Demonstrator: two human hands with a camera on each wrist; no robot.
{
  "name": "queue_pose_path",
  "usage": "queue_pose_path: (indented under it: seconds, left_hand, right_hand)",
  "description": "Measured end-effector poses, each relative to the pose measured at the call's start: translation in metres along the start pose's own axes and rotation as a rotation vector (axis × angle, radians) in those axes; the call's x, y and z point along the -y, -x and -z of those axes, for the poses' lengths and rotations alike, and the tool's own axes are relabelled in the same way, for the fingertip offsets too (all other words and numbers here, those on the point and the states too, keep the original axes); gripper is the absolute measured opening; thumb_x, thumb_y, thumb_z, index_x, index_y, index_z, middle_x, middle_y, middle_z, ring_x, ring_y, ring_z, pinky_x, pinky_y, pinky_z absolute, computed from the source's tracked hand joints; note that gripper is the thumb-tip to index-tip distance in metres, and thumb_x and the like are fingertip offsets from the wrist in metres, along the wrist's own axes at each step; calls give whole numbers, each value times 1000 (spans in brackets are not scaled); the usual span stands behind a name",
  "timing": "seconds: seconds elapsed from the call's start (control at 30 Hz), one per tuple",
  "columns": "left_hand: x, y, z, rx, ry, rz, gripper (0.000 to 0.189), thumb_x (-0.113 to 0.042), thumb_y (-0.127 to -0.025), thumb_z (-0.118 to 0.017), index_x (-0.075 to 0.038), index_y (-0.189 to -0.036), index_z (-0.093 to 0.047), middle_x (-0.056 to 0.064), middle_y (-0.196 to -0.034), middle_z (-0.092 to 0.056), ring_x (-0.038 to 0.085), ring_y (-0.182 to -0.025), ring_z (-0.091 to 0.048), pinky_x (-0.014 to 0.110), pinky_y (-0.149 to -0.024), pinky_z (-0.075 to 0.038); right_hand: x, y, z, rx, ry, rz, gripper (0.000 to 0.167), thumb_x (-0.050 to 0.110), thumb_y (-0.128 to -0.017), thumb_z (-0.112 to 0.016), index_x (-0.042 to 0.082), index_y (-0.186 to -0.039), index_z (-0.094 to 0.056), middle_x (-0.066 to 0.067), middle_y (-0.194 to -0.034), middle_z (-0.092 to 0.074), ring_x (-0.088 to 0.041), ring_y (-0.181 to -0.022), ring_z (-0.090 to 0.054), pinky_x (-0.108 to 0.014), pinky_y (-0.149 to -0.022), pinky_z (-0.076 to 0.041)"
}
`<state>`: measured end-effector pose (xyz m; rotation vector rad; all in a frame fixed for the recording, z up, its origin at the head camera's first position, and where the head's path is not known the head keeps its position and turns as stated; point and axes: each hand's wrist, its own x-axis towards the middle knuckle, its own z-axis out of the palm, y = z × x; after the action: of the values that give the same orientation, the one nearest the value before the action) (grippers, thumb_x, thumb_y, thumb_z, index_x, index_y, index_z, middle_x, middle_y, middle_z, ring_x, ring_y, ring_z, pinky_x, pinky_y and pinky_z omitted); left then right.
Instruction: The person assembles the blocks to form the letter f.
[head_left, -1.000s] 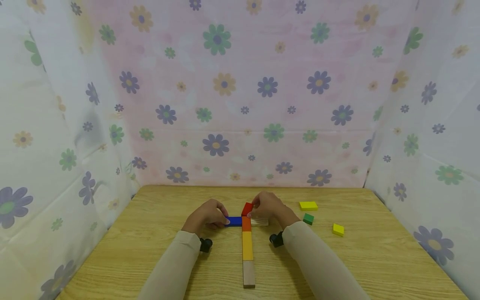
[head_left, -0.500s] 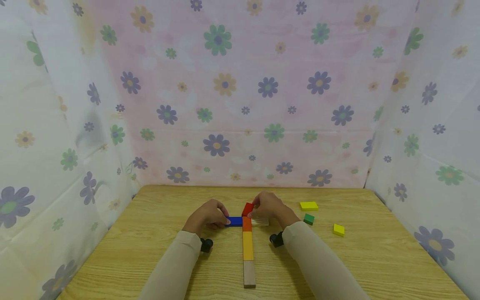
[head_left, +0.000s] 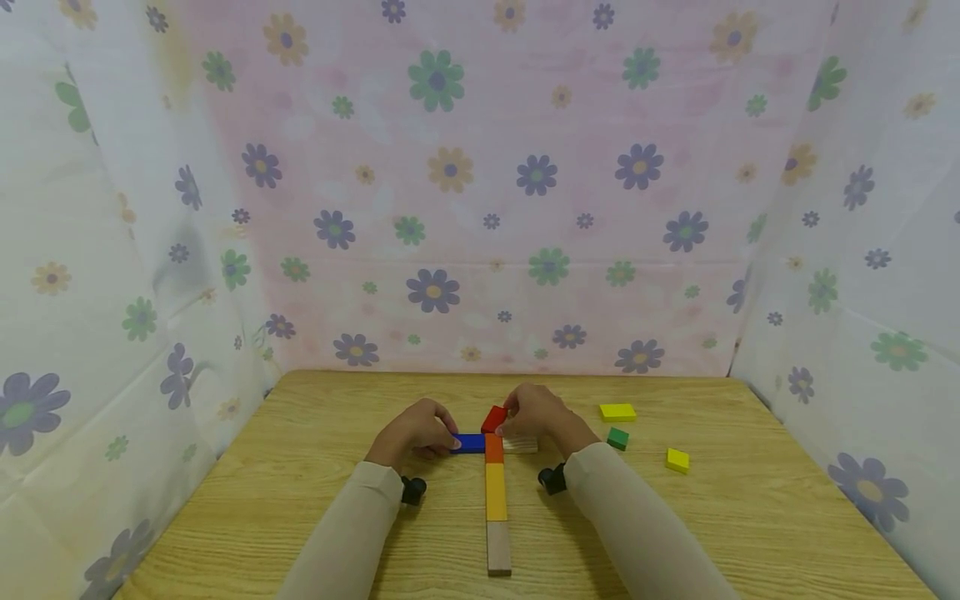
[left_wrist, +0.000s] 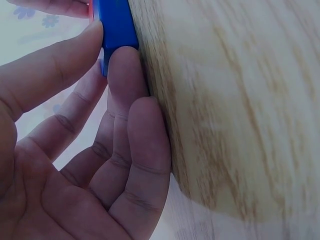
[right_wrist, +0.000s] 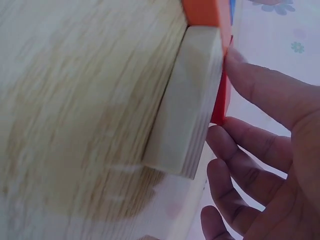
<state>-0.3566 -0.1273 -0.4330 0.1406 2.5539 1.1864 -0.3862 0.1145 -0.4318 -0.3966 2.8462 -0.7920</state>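
My left hand (head_left: 420, 431) pinches the left end of a blue block (head_left: 472, 443) lying flat on the table; the left wrist view shows the thumb on its side and fingertips at its end. In my right hand (head_left: 537, 414), thumb and fingers hold a red block (head_left: 493, 419), set at a slant behind the orange-red block (head_left: 493, 448). The blue block meets that orange-red block from the left. A plain wood block (right_wrist: 187, 105) extends from its right side, partly under the right hand in the head view. A yellow-orange block (head_left: 496, 492) and a bare wood block (head_left: 498, 547) continue the line toward me.
To the right lie a long yellow block (head_left: 617, 412), a small green block (head_left: 617, 438) and a smaller yellow block (head_left: 677, 460). Flowered cloth (head_left: 480, 208) surrounds the wooden table (head_left: 300, 500) at the back and sides.
The red block has turned slightly and its near end has shifted a little left in my right hand. My left hand and the blue block stay in place.
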Motion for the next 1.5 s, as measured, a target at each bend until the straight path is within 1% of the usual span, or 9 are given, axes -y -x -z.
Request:
queue_pose_path:
  seconds: [0.1, 0.2, 0.3, 0.43, 0.53, 0.87, 1.13, 1.3, 1.5]
  left_hand:
    - [-1, 0, 0, 3, 1, 0, 14, -10, -87, -83, -7, -98, -75, 7, -84, -75, 19, -72, -73, 34, -71, -60]
    - [-1, 0, 0, 7, 1, -1, 14, -10, -87, -83, -7, -98, -75, 7, -84, -75, 19, -72, -73, 34, -71, -60]
    - [-1, -1, 0, 7, 0, -3, 14, -11, -87, -83, -7, -98, -75, 7, -85, -75, 19, -73, -73, 34, -71, -60]
    - [-2, -1, 0, 6, -10, -9, 14, -12, -87, -83, -7, -98, -75, 7, -85, -75, 19, -73, -73, 34, -71, -60]
    - [-3, -1, 0, 10, -13, -14, 15, -12, -87, -83, -7, -98, -75, 7, -84, -75, 19, -73, -73, 34, -71, -60]
    - [-4, 1, 0, 12, -6, -8, 14, -12, -87, -83, -7, -98, -74, 6, -84, -75, 19, -73, -73, 34, -72, -60]
    - [-4, 2, -1, 6, 20, -9, 13, -8, -87, -82, -5, -97, -75, 8, -84, -77, 20, -73, -74, 37, -72, -62]
    - [-2, 1, -1, 7, 19, -8, 12, -9, -87, -82, -6, -96, -75, 7, -83, -77, 19, -73, -74, 36, -72, -62]
    - [-1, 1, 0, 4, 20, 3, 12, -9, -88, -82, -6, -96, -74, 7, -84, -76, 20, -73, -74, 36, -72, -61]
  right_hand:
    - [0, 0, 0, 17, -29, 7, 41, 32, -84, -87, 7, -115, -76, -1, -98, -70, -20, -86, -61, -38, -82, -56]
    - [0, -1, -2, 6, -32, -5, 41, 38, -88, -83, 8, -115, -76, -2, -104, -73, -19, -87, -63, -38, -81, -57]
    - [1, -3, -4, -23, 6, -20, 40, 41, -89, -82, 10, -114, -77, -2, -107, -73, -18, -88, -64, -38, -81, -56]
    - [0, -5, -5, -53, 50, -23, 38, 39, -87, -84, 11, -112, -77, -2, -107, -74, -18, -88, -64, -40, -82, -57]
    - [-1, -5, -5, -62, 58, -21, 36, 38, -88, -84, 12, -112, -77, -2, -108, -74, -19, -91, -65, -42, -85, -56]
    - [-3, -3, -4, -65, 29, -20, 34, 35, -89, -83, 11, -112, -77, -2, -108, -73, -21, -95, -65, -45, -89, -56]
    - [-6, -5, -5, -48, 32, 5, 32, 36, -89, -83, 12, -111, -78, 0, -105, -74, -18, -91, -65, -43, -84, -56]
    - [-6, -3, -4, -38, 16, 0, 34, 36, -90, -82, 11, -113, -77, -2, -105, -74, -19, -90, -65, -43, -84, -57]
    - [-4, -1, -1, -42, 73, 4, 39, 39, -93, -78, 10, -119, -75, -3, -112, -73, -20, -94, -66, -45, -88, -56]
